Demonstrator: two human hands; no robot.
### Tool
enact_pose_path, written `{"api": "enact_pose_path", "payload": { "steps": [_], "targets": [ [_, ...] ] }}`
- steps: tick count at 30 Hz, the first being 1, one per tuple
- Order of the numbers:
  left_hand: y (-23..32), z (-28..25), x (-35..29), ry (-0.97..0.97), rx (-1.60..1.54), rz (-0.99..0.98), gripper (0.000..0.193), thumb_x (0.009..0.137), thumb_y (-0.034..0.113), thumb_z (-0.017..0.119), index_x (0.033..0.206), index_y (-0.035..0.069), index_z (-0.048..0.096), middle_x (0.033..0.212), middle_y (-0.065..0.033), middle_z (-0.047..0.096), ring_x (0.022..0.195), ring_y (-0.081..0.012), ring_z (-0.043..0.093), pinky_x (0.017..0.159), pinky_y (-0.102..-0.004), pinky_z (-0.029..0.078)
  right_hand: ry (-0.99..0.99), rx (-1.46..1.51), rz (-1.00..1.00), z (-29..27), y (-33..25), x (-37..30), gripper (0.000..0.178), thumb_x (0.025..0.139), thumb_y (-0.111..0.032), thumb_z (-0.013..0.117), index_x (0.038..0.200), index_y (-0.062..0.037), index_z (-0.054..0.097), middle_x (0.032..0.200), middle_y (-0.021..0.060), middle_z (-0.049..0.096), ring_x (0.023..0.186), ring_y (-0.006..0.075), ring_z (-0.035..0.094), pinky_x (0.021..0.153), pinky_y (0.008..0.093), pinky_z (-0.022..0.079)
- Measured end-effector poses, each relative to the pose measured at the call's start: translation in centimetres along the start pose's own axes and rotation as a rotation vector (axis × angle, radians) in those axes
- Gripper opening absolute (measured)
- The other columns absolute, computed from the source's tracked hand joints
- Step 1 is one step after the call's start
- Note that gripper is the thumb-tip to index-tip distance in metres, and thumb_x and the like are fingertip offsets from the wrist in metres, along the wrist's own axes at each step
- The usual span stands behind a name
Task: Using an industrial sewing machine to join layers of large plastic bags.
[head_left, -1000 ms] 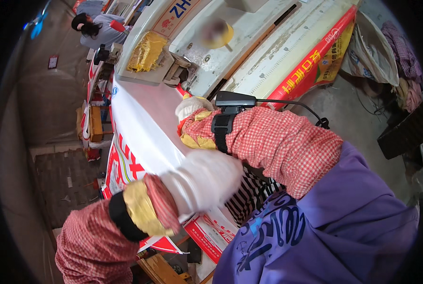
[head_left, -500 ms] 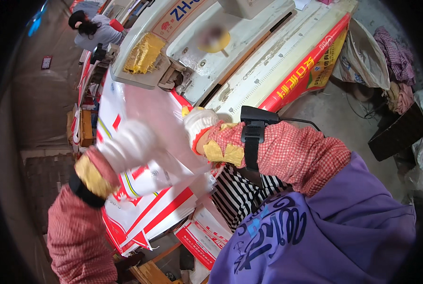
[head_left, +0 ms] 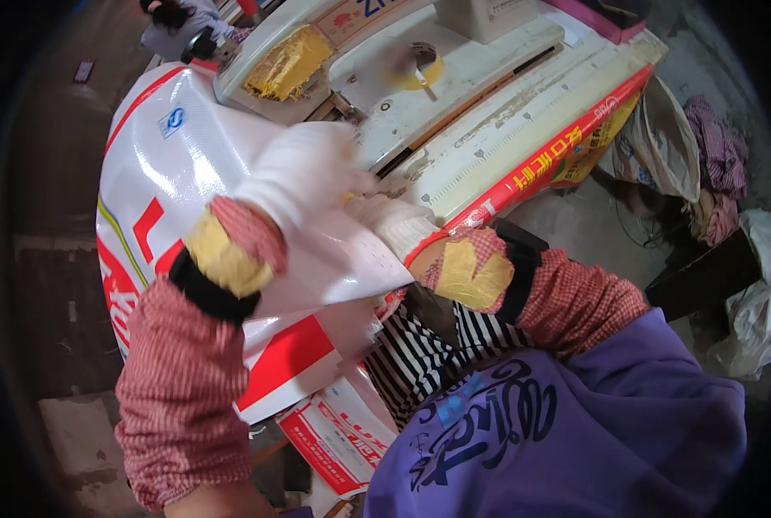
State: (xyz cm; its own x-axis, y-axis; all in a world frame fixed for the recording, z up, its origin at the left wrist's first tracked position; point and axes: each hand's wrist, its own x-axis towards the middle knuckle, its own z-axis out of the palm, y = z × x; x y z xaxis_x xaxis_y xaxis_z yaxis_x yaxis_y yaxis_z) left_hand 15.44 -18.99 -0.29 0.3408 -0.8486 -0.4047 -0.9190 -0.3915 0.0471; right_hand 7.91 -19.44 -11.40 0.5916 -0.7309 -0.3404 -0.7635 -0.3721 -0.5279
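A large glossy white sack (head_left: 208, 160) with red and blue print arches up on the left against the sewing machine (head_left: 364, 82). My left hand (head_left: 303, 168), in a white glove, is over the sack's upper part beside the machine's front end. Motion smears its fingers, so I cannot tell whether they grip. My right hand (head_left: 394, 223), also gloved, is closed on the sack's edge by the machine bed's near corner; its fingertips are partly hidden. More flat white-and-red sacks (head_left: 286, 363) are piled underneath, above my lap.
A yellow tape roll (head_left: 424, 69) rests on the machine. The worn table (head_left: 524, 129) has a red-and-yellow strip along its edge. A pink box (head_left: 606, 19) stands at the far right. Beyond it hang a pale bag (head_left: 657, 142) and checked cloth (head_left: 714, 151). Another person (head_left: 178, 26) is at the far left.
My left hand has moved up and right toward the machine, and the sack now bulges higher on the left. My right hand has shifted slightly right and down. The view has turned a little.
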Motion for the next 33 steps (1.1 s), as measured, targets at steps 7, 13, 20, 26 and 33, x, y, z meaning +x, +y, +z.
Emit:
{"api": "enact_pose_path", "payload": {
  "steps": [7, 13, 20, 26, 33],
  "targets": [
    [-10.0, 12.4, -2.6, 0.128, -0.368, -0.418, 0.042, 0.072, 0.032, 0.067, 0.091, -0.005, 0.059, 0.078, -0.0206, 0.062, 0.077, -0.0314, 0.061, 0.070, -0.0360, 0.047, -0.158, 0.042, -0.432, -0.1, 1.0, 0.1, 0.039, 0.079, -0.028, 0.055, 0.105, 0.0003, 0.048, 0.094, 0.0220, 0.059, 0.086, 0.0361, 0.059, 0.073, 0.0448, 0.047],
    [-13.2, 13.4, -4.1, 0.245, -0.725, -0.509, 0.026, 0.076, 0.018, 0.063, 0.089, -0.004, 0.057, 0.081, -0.0202, 0.061, 0.076, -0.0343, 0.060, 0.071, -0.0381, 0.047, 0.024, -0.046, -0.440, 1.4, -1.7, 1.5, 0.032, 0.079, -0.019, 0.050, 0.103, 0.0012, 0.051, 0.094, 0.0227, 0.060, 0.086, 0.0367, 0.060, 0.070, 0.0473, 0.048],
    [-12.7, 13.3, -4.4, 0.154, 0.186, -0.365, 0.015, 0.078, 0.011, 0.054, 0.084, 0.005, 0.066, 0.089, -0.0163, 0.064, 0.085, -0.0328, 0.062, 0.073, -0.0410, 0.049, -0.004, 0.014, -0.390, 1.4, -2.2, 1.5, 0.035, 0.078, -0.015, 0.047, 0.110, 0.0004, 0.047, 0.095, 0.0219, 0.060, 0.089, 0.0374, 0.060, 0.071, 0.0471, 0.047],
    [-10.2, 10.8, -2.7, 0.082, 0.422, -0.474, 0.022, 0.079, 0.012, 0.053, 0.099, 0.006, 0.061, 0.094, -0.0122, 0.063, 0.087, -0.0280, 0.062, 0.072, -0.0371, 0.050, -0.051, 0.181, -0.230, 1.0, -0.2, -0.4, 0.048, 0.077, -0.022, 0.052, 0.119, -0.0035, 0.042, 0.102, 0.0223, 0.058, 0.095, 0.0376, 0.057, 0.079, 0.0451, 0.044],
    [-6.7, 8.7, -3.1, 0.365, -0.522, 0.039, 0.034, 0.073, 0.003, 0.063, 0.106, 0.004, 0.055, 0.091, -0.0067, 0.056, 0.079, -0.0167, 0.056, 0.073, -0.0263, 0.046, -0.388, 0.393, -0.453, 1.6, 2.5, 1.3, 0.038, 0.071, -0.035, 0.059, 0.093, -0.0039, 0.061, 0.088, 0.0207, 0.061, 0.086, 0.0336, 0.059, 0.073, 0.0411, 0.045]
  ]
}}
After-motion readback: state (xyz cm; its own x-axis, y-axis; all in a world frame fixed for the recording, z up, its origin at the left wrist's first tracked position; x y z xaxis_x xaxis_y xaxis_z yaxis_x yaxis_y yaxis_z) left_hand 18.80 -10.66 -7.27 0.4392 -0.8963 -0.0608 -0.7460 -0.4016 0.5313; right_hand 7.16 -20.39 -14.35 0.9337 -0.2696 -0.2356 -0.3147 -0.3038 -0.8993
